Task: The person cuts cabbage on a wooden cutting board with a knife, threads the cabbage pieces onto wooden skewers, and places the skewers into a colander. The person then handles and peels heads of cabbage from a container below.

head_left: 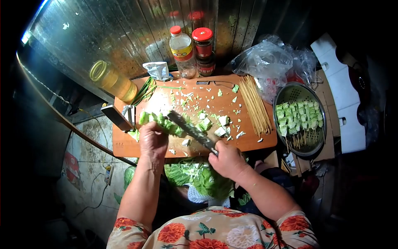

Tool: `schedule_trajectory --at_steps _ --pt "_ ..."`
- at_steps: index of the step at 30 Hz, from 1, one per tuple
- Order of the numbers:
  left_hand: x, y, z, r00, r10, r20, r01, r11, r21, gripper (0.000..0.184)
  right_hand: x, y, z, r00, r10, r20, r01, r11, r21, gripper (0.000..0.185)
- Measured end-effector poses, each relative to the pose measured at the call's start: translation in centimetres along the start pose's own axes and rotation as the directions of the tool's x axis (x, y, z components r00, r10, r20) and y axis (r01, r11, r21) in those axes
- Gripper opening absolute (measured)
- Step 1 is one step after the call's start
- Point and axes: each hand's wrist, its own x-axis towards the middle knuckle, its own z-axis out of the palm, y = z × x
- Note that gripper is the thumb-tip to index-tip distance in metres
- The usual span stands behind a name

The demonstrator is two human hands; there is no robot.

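Observation:
My left hand [152, 139] is closed around a row of green cabbage pieces [172, 129] above the wooden board [248, 143]; whether a stick runs through them I cannot tell. In my right hand [229, 158] is the handle of a knife [192, 132], its dark blade slanting up and left against the cabbage. Cut cabbage pieces [204, 124] and small scraps lie scattered beyond and beside the blade. Below the board's near edge, large loose cabbage leaves [207, 176] sit close to my body.
Bamboo skewers [255, 106] lie at the board's right, beside a colander [277, 145] holding skewered cabbage [299, 117]. A propped phone [117, 117], a jar of yellow liquid [114, 83] and green stalks [145, 90] are left. A bottle [181, 54], red-lidded jars [204, 47] and plastic bags [269, 60] stand behind.

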Motion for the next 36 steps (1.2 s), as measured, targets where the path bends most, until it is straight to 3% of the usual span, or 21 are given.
schedule_trajectory --at_steps 3,5,6,7,8,9,11,13,14,15,17,21,26,30,32,36 --pt "-1.0 1.4 2.1 0.997 -0.021 -0.079 0.025 0.999 0.048 0.027 0.0 0.3 -0.5 0.998 -0.007 -0.064 0.01 0.999 0.045 0.025" --pt "-0.9 1.8 2.0 0.979 -0.171 0.109 0.172 0.985 -0.003 0.026 0.0 -0.6 -1.0 0.998 -0.025 -0.056 0.029 0.997 0.072 0.026" --pt "-2.3 1.0 4.5 0.985 -0.088 -0.147 0.102 0.99 0.095 0.021 0.0 -1.0 -1.2 0.997 -0.058 -0.054 0.062 0.995 0.074 0.026" --pt "-1.6 0.9 3.3 0.985 -0.089 -0.148 0.104 0.99 0.098 0.021 -0.1 -1.3 -1.2 0.994 -0.091 -0.052 0.095 0.992 0.077 0.025" --pt "0.0 0.8 0.9 0.985 -0.162 -0.058 0.164 0.986 0.035 0.018 0.0 -1.0 -0.7 0.955 -0.219 -0.2 0.234 0.971 0.056 0.025" --pt "1.2 0.4 -0.9 0.973 -0.226 0.036 0.227 0.974 -0.023 0.014 -0.1 -1.3 -0.7 0.955 -0.219 -0.201 0.234 0.971 0.057 0.025" --pt "1.1 -0.9 -0.2 0.991 -0.12 0.061 0.12 0.993 -0.008 0.02 -0.4 -1.8 -1.2 0.968 -0.198 -0.155 0.223 0.96 0.17 0.025" --pt "-0.3 -1.4 0.9 0.989 -0.055 0.135 0.044 0.996 0.078 0.029 -0.7 -2.0 -1.4 0.974 -0.191 -0.122 0.209 0.965 0.159 0.026" --pt "-0.9 -1.6 1.8 0.995 -0.081 0.053 0.072 0.984 0.162 0.021 -0.8 -2.2 -1.6 0.972 -0.207 -0.113 0.221 0.965 0.138 0.027" --pt "-1.8 -1.7 3.2 0.996 -0.083 -0.02 0.084 0.993 0.087 0.021 -0.9 -2.4 -1.7 0.97 -0.221 -0.105 0.233 0.965 0.118 0.028" --pt "-1.6 -2.1 2.2 0.989 -0.106 0.1 0.09 0.985 0.147 0.023 -1.1 -2.5 -1.6 0.969 -0.225 -0.105 0.236 0.965 0.112 0.028" --pt "-2.6 -3.0 2.8 0.989 -0.123 0.079 0.113 0.986 0.12 0.027 -1.1 -2.4 -1.8 0.961 -0.25 -0.122 0.262 0.96 0.099 0.03" --pt "-2.9 -3.5 1.9 0.977 -0.172 0.129 0.159 0.982 0.1 0.02 -1.1 -2.4 -1.8 0.965 -0.237 -0.115 0.248 0.965 0.088 0.03" --pt "-2.9 -3.6 1.6 0.968 -0.16 0.191 0.142 0.984 0.104 0.026 -1.1 -2.3 -1.8 0.971 -0.216 -0.101 0.223 0.973 0.058 0.029" --pt "-3.4 -3.3 2.7 0.976 -0.115 0.186 0.099 0.991 0.094 0.018 -1.0 -2.0 -1.5 0.977 -0.198 -0.077 0.204 0.976 0.074 0.029" --pt "-2.7 -2.7 2.8 0.978 -0.004 0.207 -0.009 0.998 0.064 0.02 -0.6 -1.7 -1.8 0.995 -0.1 0.031 0.097 0.993 0.068 0.026"
